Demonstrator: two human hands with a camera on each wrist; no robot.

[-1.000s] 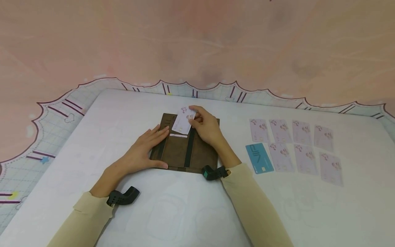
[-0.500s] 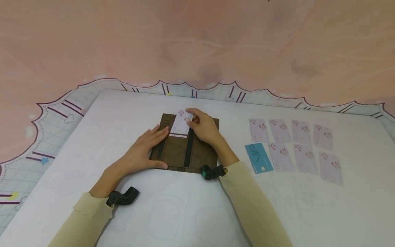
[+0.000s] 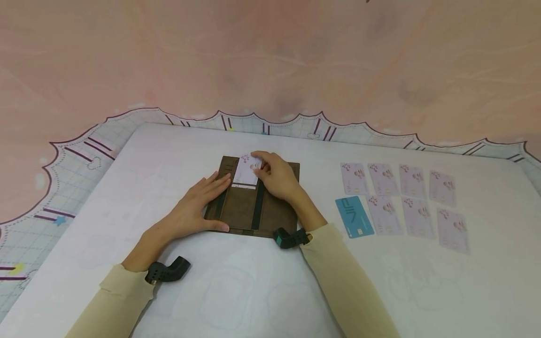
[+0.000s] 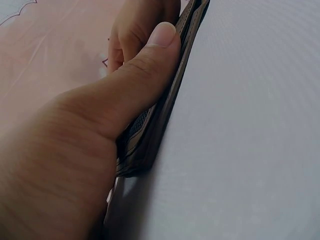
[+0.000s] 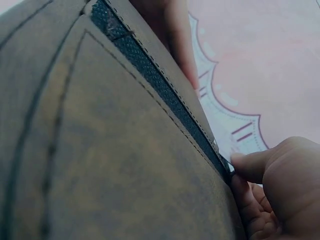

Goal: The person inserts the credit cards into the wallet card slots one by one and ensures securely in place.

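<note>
A brown leather wallet [image 3: 238, 206] with dark elastic bands lies flat on the white table. My left hand [image 3: 198, 202] rests on its left side, fingers straight and thumb along the near edge; the left wrist view shows that thumb on the wallet's edge. At the wallet's upper part my right hand [image 3: 279, 176] pinches the right edge of a white card [image 3: 247, 170] with pink marks. This card lies over the slots, just above the thin white strip of another card [image 3: 243, 186]. In the right wrist view, thumb and fingers meet at the wallet's far edge, the card mostly hidden.
To the right, several pale pink-marked cards [image 3: 382, 178] lie in two rows on the white table [image 3: 236, 300]. A blue VIP card [image 3: 355, 217] is at the near left of that group. A scalloped printed border [image 3: 291, 123] runs along the table's far side.
My right hand has brought the white card down and slightly left onto the wallet, and the card has straightened from its tilt. My left hand has stayed in place.
</note>
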